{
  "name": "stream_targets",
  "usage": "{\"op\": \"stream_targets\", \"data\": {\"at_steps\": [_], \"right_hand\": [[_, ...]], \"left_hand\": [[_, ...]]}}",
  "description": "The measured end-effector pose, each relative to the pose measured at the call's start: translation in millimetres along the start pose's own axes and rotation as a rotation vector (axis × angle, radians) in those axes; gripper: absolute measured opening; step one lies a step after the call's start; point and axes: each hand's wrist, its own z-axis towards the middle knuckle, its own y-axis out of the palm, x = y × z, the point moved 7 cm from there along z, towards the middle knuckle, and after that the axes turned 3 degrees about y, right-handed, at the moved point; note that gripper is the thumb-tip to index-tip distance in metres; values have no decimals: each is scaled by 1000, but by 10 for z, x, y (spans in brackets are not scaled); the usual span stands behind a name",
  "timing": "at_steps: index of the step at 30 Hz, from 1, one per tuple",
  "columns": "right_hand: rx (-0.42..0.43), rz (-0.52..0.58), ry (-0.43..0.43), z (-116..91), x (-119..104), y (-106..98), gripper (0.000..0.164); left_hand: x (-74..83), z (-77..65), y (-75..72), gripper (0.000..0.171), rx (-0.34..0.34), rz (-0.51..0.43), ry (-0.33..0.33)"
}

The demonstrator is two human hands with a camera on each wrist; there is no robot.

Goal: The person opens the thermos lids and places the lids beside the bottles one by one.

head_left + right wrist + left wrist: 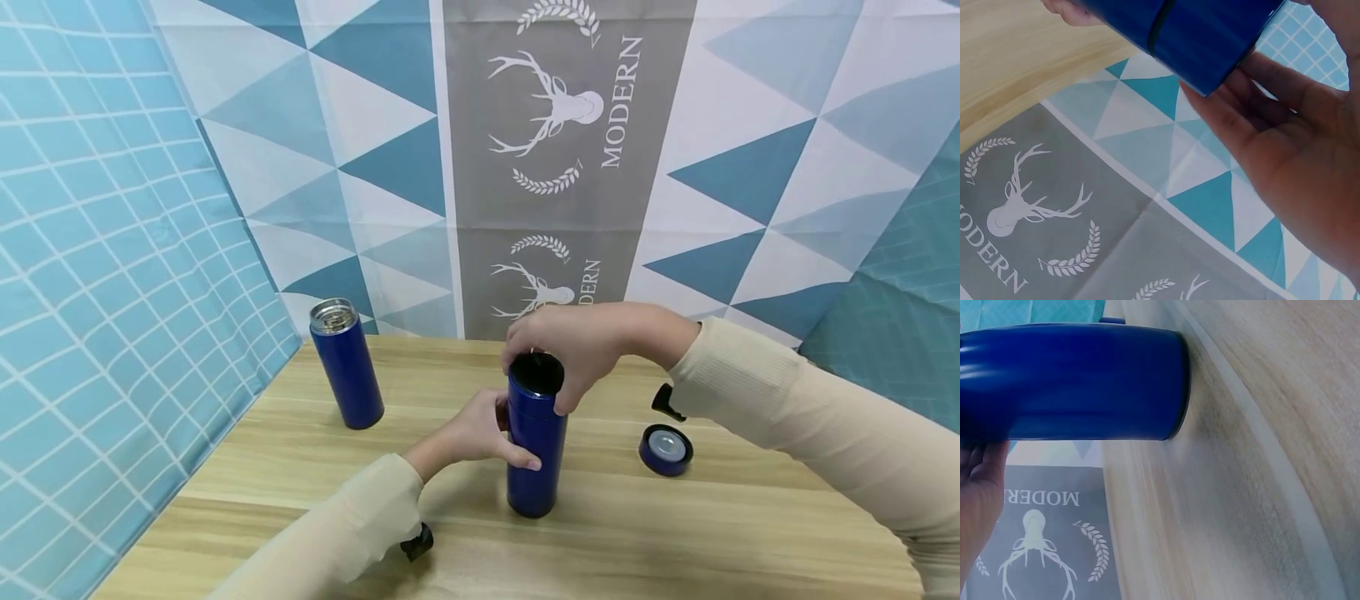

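Note:
A blue thermos flask stands upright on the table in front of me. My left hand grips its body from the left, thumb across the front. Over its top, my right hand holds the rim of the dark-topped lid, fingers on the far side and thumb on the near right. A seam between lid and body shows in the right wrist view, with the right hand's fingers round the lid end. In the left wrist view the flask's black-edged base is at the tabletop.
A second blue flask stands lidless at the back left, its steel mouth showing. Right of the held flask, a blue lid lies with its pale inner side up. A patterned cloth hangs behind the wooden table.

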Motion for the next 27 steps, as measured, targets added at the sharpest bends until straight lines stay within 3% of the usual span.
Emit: {"op": "stream_targets", "data": {"at_steps": [4,11,19,27], "right_hand": [[5,-17,37,-19,-20,17,54],[44,27,193,-97,35,21,69],[143,91,314,-121,39,25,61],[150,70,495,-102,29,0,49]], "left_hand": [[-25,-13,4,55,6,9,-2],[-5,-16,3,57,16,9,6],[-21,-26,13,54,26,-8,-14],[-7,-15,1,54,11,21,-32]]}}
